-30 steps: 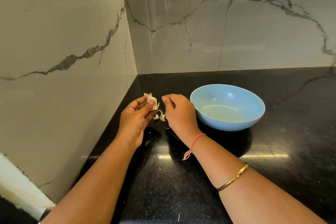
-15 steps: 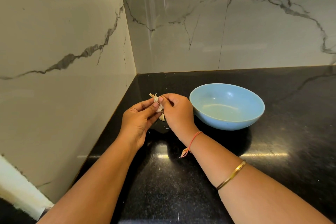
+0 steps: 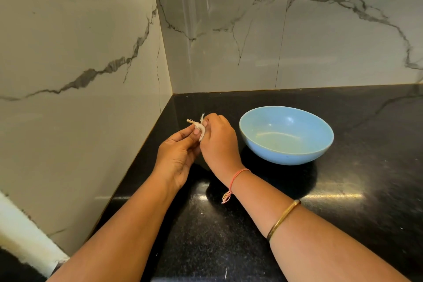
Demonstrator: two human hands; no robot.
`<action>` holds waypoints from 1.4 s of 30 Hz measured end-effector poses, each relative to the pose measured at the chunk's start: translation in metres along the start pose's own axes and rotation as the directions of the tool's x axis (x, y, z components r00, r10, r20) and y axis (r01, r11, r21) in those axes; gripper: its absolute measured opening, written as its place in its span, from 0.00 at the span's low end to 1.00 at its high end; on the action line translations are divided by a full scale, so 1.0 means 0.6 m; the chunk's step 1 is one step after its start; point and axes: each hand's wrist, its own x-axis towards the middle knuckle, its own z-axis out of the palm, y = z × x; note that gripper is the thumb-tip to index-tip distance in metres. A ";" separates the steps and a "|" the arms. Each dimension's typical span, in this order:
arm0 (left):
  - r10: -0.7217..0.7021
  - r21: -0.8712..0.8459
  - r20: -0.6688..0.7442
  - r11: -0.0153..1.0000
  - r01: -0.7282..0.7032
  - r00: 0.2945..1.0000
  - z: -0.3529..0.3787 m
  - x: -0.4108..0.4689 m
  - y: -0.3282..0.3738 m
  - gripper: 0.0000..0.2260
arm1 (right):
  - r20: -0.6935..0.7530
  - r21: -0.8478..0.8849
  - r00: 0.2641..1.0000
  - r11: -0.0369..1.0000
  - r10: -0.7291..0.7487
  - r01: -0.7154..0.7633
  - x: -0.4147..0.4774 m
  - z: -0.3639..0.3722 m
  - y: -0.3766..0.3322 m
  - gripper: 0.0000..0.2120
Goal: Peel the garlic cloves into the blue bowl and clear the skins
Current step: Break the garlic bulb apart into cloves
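A white garlic clove (image 3: pixel 200 130) with dry papery skin sticking up from its far end is held between both hands above the black counter. My left hand (image 3: pixel 178 156) pinches it from the left with thumb and fingertips. My right hand (image 3: pixel 219 141) pinches the skin at its top from the right. The blue bowl (image 3: pixel 286 135) stands just right of my right hand, and I see no cloves inside it. The cloves that lay on the counter are hidden behind my hands.
The black counter (image 3: pixel 343 213) runs into a corner of marble walls (image 3: pixel 80 64) on the left and behind. A small white skin scrap (image 3: pixel 225 273) lies near the front edge.
My right hand closed in from the right and took hold of the clove's skin. Both hands now meet on the clove, and the loose cloves on the counter are covered.
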 end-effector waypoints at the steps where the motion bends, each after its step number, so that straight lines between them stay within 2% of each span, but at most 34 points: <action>1: 0.000 -0.019 -0.005 1.000 0.000 1.000 0.000 0.001 0.001 0.06 | -0.004 0.058 0.999 0.998 0.032 -0.031 0.000 0.000 0.001 0.08; 6: 0.019 -0.025 -0.047 0.999 -0.020 0.999 -0.004 0.006 0.003 0.07 | -0.041 0.150 0.994 0.984 0.103 -0.096 0.002 -0.004 0.015 0.08; 12: 0.053 0.029 -0.081 0.998 -0.051 0.995 -0.006 0.006 0.005 0.07 | 0.061 0.059 0.988 0.987 0.143 -0.147 -0.001 -0.008 0.023 0.09; 17: 0.059 0.048 -0.050 0.997 -0.057 0.997 -0.005 0.003 0.004 0.07 | 0.042 0.010 0.993 0.994 0.111 -0.112 -0.003 -0.012 0.021 0.12; 20: 0.059 0.047 -0.039 0.997 -0.057 0.998 -0.004 0.002 0.005 0.07 | -0.003 0.129 0.995 0.987 0.095 -0.094 -0.001 -0.013 0.017 0.10; 22: 0.061 0.044 -0.030 0.997 -0.060 0.998 -0.003 0.002 0.004 0.07 | 0.040 0.268 0.993 0.956 0.115 -0.121 0.001 -0.011 0.014 0.10; 28: 0.002 -0.018 0.030 1.000 -0.001 1.000 -0.005 0.003 0.005 0.06 | 0.148 0.481 0.959 0.829 0.241 -0.283 0.001 -0.011 0.013 0.08; 31: -0.031 -0.044 0.039 0.998 0.033 0.999 -0.005 0.003 0.005 0.06 | 0.121 0.479 0.963 0.836 0.240 -0.268 0.001 -0.009 0.012 0.07; 37: 0.034 -0.010 0.006 0.999 -0.033 0.999 -0.005 -0.001 0.004 0.05 | 0.066 0.477 0.975 0.852 0.213 -0.218 -0.003 -0.001 0.008 0.06; 42: 0.013 -0.048 0.003 0.999 -0.013 1.000 -0.002 -0.003 0.005 0.05 | 0.089 0.595 0.950 0.749 0.299 -0.291 -0.004 0.010 0.007 0.07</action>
